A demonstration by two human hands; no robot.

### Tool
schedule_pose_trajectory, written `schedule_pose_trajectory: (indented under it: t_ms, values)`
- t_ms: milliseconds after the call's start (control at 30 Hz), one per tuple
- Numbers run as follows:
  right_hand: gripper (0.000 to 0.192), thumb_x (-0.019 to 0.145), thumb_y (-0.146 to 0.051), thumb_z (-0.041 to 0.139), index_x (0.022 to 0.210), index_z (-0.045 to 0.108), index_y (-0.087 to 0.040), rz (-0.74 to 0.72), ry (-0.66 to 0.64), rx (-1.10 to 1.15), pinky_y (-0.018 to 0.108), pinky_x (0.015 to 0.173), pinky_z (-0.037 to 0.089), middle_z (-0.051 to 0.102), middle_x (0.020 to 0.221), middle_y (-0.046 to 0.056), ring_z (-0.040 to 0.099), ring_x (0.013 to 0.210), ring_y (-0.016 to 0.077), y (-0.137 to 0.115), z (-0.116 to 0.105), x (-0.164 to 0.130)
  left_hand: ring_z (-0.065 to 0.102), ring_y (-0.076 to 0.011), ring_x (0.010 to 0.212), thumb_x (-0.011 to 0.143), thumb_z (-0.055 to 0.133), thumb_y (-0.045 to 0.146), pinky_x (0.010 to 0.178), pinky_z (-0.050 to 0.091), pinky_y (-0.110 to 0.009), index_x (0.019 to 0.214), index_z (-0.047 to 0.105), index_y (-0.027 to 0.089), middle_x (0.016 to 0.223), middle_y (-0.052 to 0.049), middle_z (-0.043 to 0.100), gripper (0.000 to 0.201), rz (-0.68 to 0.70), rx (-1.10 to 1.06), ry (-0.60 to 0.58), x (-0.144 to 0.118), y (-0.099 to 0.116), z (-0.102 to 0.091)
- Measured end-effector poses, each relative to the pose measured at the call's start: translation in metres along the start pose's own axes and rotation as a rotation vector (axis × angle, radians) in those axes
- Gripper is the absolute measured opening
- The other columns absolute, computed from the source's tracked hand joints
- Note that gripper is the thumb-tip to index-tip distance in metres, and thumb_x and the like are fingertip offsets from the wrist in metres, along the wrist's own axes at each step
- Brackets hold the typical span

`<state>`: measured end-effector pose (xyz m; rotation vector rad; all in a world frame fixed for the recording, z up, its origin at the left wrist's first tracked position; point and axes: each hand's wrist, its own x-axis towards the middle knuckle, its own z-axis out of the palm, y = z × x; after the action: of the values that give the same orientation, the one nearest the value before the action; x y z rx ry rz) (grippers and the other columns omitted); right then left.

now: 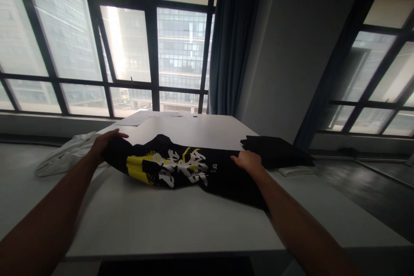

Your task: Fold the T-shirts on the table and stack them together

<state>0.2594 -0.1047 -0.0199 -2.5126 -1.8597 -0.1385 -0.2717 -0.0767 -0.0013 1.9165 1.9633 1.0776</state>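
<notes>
A black printed shirt (pixel 181 170) is held flat on the white surface (pixel 168 220), left hand (pixel 105 142) clamped on its far-left edge, right hand (pixel 247 160) pressed open on its right; a fold seems in hand, calling for even lifting.

**Black shirt between our hands**

We have a black shirt (pixel 181 168) with a yellow and white print lying crumpled on the white table. Our left hand (pixel 105 141) grips its left end, slightly lifted; our right hand (pixel 248 160) presses its right edge, where the cloth trails back towards us.
</notes>
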Motion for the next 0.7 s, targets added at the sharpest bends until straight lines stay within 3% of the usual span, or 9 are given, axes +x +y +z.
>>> schedule_pose_trajectory:
  t_ms: [67,133,233,333,467,567,633,700]
  values:
    - [0.049,0.093,-0.052,0.051,0.115,0.071,-0.013,-0.105,0.051,-0.010,0.042,0.091,0.047,0.069,0.118,0.020,0.064,0.112,0.0334,0.001,0.006,0.003,0.067,-0.0335,0.101,0.083,0.041,0.067,0.088,0.056,-0.047,0.114,0.069,0.017,0.103,-0.009,0.075,0.065,0.031,-0.018,0.062,-0.003,0.005,0.008]
    - [0.045,0.093,-0.049,0.054,0.121,0.068,-0.017,-0.260,0.069,0.017,0.042,0.098,0.045,0.066,0.126,0.016,0.061,0.118,0.0308,0.003,0.016,0.009,0.061,-0.0343,0.115,0.073,0.051,0.073,0.101,0.049,-0.046,0.112,0.069,0.016,0.121,-0.011,0.070,0.071,0.134,0.041,0.064,-0.006,0.011,0.023]
    - [0.049,0.093,-0.046,0.056,0.135,0.059,-0.022,-0.398,-0.018,0.120,0.039,0.106,0.041,0.053,0.145,0.011,0.052,0.130,0.0277,0.005,0.034,0.018,0.051,-0.0332,0.131,0.063,0.063,0.071,0.112,0.038,-0.041,0.119,0.067,0.019,0.141,-0.012,0.058,0.077,0.331,0.135,-0.191,-0.011,0.017,0.051]
    - [0.052,0.095,-0.046,0.053,0.140,0.055,-0.019,-0.401,-0.079,0.197,0.038,0.111,0.037,0.045,0.152,0.012,0.045,0.137,0.0271,0.008,0.046,0.025,0.049,-0.0316,0.135,0.061,0.068,0.064,0.112,0.038,-0.037,0.127,0.064,0.022,0.148,-0.011,0.052,0.079,0.355,0.187,-0.507,-0.016,0.023,0.066]
    - [0.054,0.094,-0.048,0.055,0.140,0.055,-0.020,-0.392,-0.076,0.228,0.039,0.113,0.035,0.044,0.152,0.013,0.043,0.139,0.0273,0.011,0.048,0.029,0.057,-0.0348,0.124,0.047,0.079,0.053,0.102,0.046,-0.037,0.124,0.069,0.025,0.137,-0.011,0.062,0.082,0.183,0.356,-0.690,-0.020,0.030,0.050]
    - [0.054,0.092,-0.046,0.058,0.139,0.056,-0.020,-0.388,-0.116,0.207,0.038,0.112,0.037,0.045,0.151,0.012,0.045,0.138,0.0274,0.012,0.041,0.027,0.068,-0.0317,0.105,0.055,0.074,0.062,0.088,0.052,-0.034,0.107,0.076,0.028,0.114,-0.006,0.075,0.062,0.123,0.326,-0.808,-0.022,0.037,0.037]
    - [0.054,0.089,-0.044,0.062,0.137,0.058,-0.021,-0.421,-0.148,0.198,0.036,0.111,0.039,0.051,0.148,0.011,0.049,0.134,0.0277,0.011,0.034,0.023,0.070,-0.0299,0.097,0.067,0.062,0.070,0.085,0.052,-0.034,0.100,0.078,0.028,0.105,-0.005,0.077,0.055,0.161,0.275,-0.767,-0.024,0.042,0.041]
    - [0.053,0.088,-0.043,0.063,0.136,0.060,-0.021,-0.470,-0.160,0.205,0.036,0.109,0.041,0.056,0.143,0.009,0.054,0.129,0.0276,0.010,0.030,0.019,0.068,-0.0312,0.102,0.074,0.053,0.071,0.089,0.050,-0.037,0.108,0.076,0.025,0.112,-0.009,0.075,0.061,0.212,0.311,-0.618,-0.025,0.046,0.054]
